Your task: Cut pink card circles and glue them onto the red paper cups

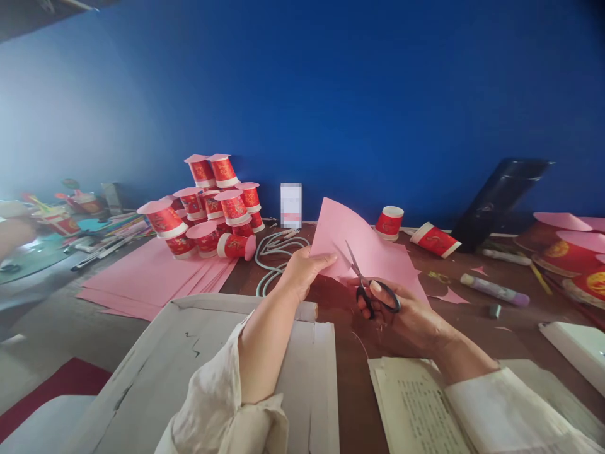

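My left hand [305, 270] pinches the left edge of a pink paper sheet [350, 236], holding it up off the brown table. In my right hand [406, 318] is a pair of scissors [357, 268] with black handles, thumb and fingers in the loops. The blades are parted and point up and to the left, over the face of the sheet. Whether they touch the paper I cannot tell. Behind the sheet a red paper cup [389, 223] stands, and another red cup [435, 239] lies tilted on its side.
Stacked red cups [234, 208] with pink paper tops stand at left, beside pink sheets [155, 274]. A coiled grey cable [265, 258] lies behind my left hand. A glue stick [494, 290], paper scraps [449, 295] and a printed booklet [416, 403] lie right; a cardboard box [189, 372] is in front.
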`<action>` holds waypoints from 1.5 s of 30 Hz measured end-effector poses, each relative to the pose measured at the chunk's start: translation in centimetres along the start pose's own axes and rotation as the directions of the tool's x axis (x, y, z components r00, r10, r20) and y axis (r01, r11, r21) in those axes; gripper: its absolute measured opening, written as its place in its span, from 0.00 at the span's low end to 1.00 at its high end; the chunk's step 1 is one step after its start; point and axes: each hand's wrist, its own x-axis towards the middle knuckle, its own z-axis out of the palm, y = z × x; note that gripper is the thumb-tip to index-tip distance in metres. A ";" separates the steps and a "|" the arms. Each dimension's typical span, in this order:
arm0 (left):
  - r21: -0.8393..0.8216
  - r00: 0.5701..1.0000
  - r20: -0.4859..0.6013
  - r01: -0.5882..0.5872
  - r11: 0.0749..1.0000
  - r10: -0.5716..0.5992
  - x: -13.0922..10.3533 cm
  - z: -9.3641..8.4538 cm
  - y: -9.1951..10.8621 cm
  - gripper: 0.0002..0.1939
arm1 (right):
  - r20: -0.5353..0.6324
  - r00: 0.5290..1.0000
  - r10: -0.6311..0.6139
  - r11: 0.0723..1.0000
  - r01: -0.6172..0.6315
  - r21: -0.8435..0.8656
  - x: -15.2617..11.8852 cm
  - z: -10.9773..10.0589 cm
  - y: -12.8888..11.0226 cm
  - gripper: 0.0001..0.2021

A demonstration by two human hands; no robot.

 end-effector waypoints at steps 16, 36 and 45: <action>0.125 0.993 0.108 -0.061 0.990 0.047 -0.6 -0.2 0.3 0.21 | -0.125 0.984 -0.128 0.992 0.126 -0.020 -0.3 0.6 0.0 0.17; 0.148 0.988 0.155 -0.033 0.988 0.010 -0.4 -0.5 0.4 0.22 | -0.235 0.954 -0.185 0.955 0.119 -0.270 0.0 0.5 0.1 0.16; 0.145 0.986 0.166 -0.014 0.989 -0.010 -0.3 -0.9 0.2 0.23 | -0.243 0.949 -0.202 0.940 0.119 -0.319 0.2 0.6 0.3 0.19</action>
